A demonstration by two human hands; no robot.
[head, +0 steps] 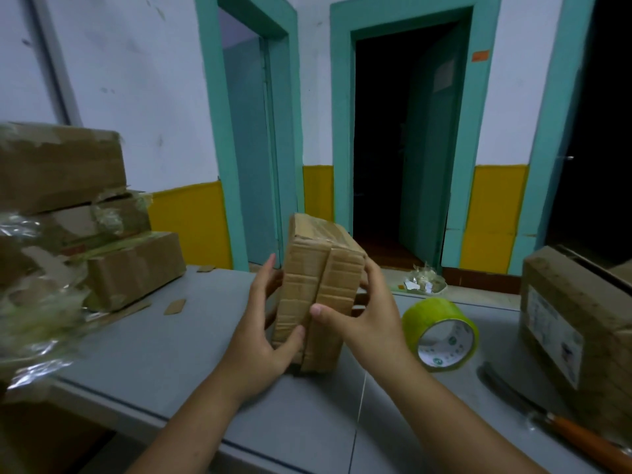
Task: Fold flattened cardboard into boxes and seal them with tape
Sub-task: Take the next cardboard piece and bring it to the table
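The cardboard box (318, 285) is gripped from both sides: the left hand (263, 323) is wrapped round its left edge, with the thumb laid flat on the lower part of the near face and the fingers reaching behind, while the right hand (362, 316) is curled round the right edge, with the thumb pressed on the seam where the two closed flaps meet. The box is stood on end near the middle of the grey table (171, 354), leaning slightly away, with the flap seam turned towards the camera; whether tape has been laid over that seam cannot be told. Just to the right of the right hand, a roll of tape (441, 333) with a yellow-green outer face is rested on the table, tilted on its edge. Further right, a larger labelled box (574, 323) is seen at the table's edge, and a knife (581, 436) with an orange handle is laid in front of it. On the left, a stack of boxes (68, 206) is piled, with crumpled clear film (34, 319) around it and small cardboard scraps (174, 306) beside it. Behind the table, teal-framed doorways (407, 131) are set in a white and yellow wall.
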